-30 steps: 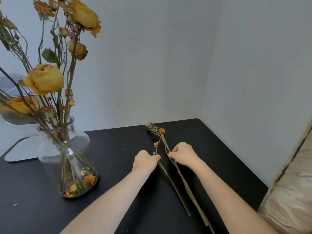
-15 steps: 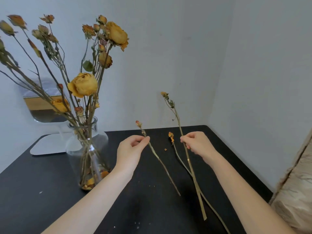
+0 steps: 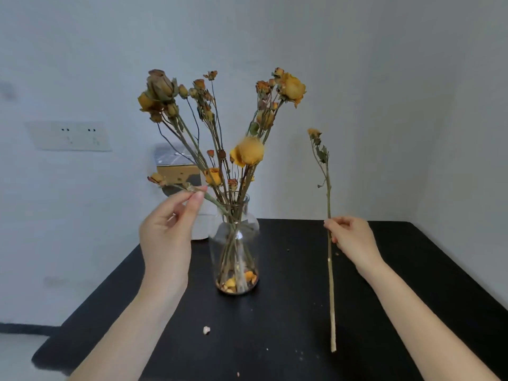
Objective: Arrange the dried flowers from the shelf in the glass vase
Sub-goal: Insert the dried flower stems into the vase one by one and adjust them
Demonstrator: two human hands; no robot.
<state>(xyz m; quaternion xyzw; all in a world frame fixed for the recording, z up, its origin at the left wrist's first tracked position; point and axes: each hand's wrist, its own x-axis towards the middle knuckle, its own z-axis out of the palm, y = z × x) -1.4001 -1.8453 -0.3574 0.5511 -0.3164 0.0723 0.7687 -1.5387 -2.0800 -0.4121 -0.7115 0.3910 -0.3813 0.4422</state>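
Head view: left hand [image 3: 168,235] pinches short stem [image 3: 214,201] in vase [image 3: 248,237], right hand [image 3: 352,238] grips long stem [image 3: 331,292].

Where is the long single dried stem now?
The long stem stands upright at the right of the head view, pinched by the right hand, apart from the glass vase on its left.

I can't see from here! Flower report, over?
Left hand pinches short stem at glass vase mouth. Right hand holds long stem upright, apart. Other flowers crowd neck.
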